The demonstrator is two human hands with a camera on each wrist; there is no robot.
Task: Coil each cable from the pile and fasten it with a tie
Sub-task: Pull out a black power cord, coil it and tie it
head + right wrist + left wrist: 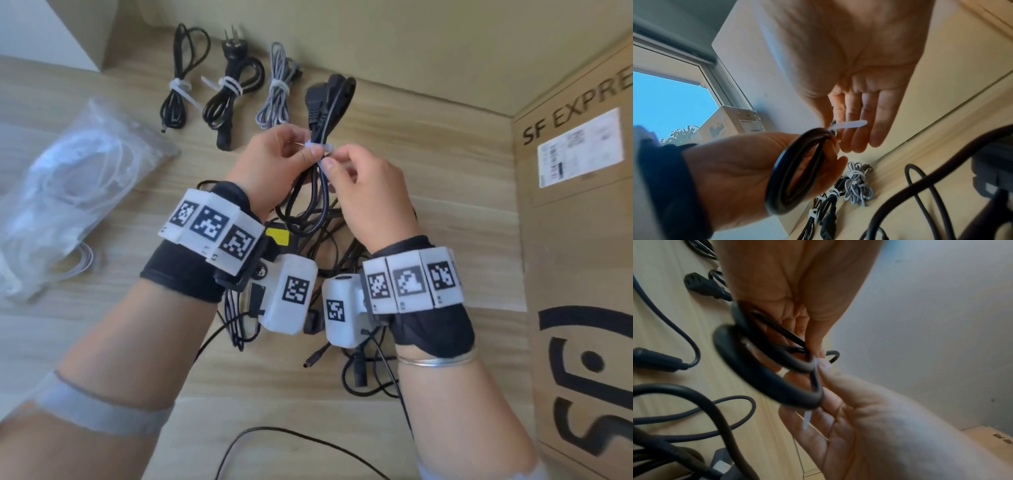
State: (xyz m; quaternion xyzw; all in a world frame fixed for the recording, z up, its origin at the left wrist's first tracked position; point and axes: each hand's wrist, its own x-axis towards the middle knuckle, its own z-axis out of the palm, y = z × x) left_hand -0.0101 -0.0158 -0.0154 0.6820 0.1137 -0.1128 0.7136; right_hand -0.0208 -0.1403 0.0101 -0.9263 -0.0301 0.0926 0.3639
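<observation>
A coiled black power cable (322,113) is held above the table between both hands. My left hand (303,152) grips the bundle at its waist, where a white zip tie (318,149) wraps round it. My right hand (329,164) pinches the tie's tail between thumb and forefinger. In the right wrist view the tie tail (849,125) sticks out across my right fingers (859,129), and the cable loop (785,178) lies in my left palm. The loose pile of black cables (322,236) lies on the table under my wrists.
Three tied bundles lie at the back: a thin black cable (181,85), a black power cord (233,89) and a grey braided cable (277,89). A plastic bag of white ties (68,192) is at the left. A cardboard box (575,240) stands at the right.
</observation>
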